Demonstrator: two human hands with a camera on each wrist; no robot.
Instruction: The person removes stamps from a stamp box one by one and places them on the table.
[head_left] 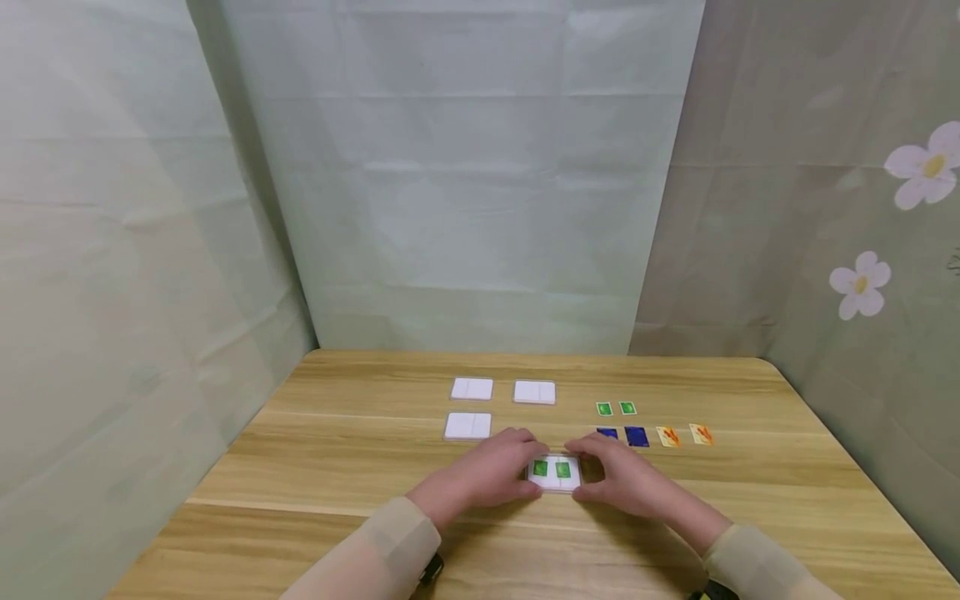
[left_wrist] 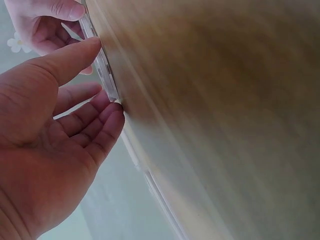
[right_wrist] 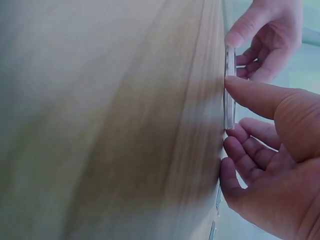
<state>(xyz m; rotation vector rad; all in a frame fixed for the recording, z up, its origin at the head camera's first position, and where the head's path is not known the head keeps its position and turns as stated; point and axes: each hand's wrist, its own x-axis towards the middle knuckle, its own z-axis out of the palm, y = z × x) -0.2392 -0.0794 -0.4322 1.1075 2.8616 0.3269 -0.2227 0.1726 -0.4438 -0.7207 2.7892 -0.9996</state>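
A flat clear plastic case [head_left: 553,484] with a white insert and two green picture squares [head_left: 563,470] lies near the middle of the table in the head view. My left hand [head_left: 495,468] holds its left end, thumb on the near edge and fingers at the far edge. At the right end my right hand [head_left: 621,477] grips it the same way. Edge-on in the left wrist view, the case [left_wrist: 106,75] shows as a thin transparent slab at the left thumb and fingertips. Right thumb and fingertips meet the slab [right_wrist: 230,100] in the right wrist view.
Three similar cases with white inserts, one of them nearest my left hand [head_left: 467,426], lie beyond on the wooden table [head_left: 337,467]. Two loose green squares [head_left: 627,408], two dark blue squares [head_left: 637,437] and two orange squares [head_left: 701,434] lie at the right. Fabric curtains [head_left: 465,183] surround the table.
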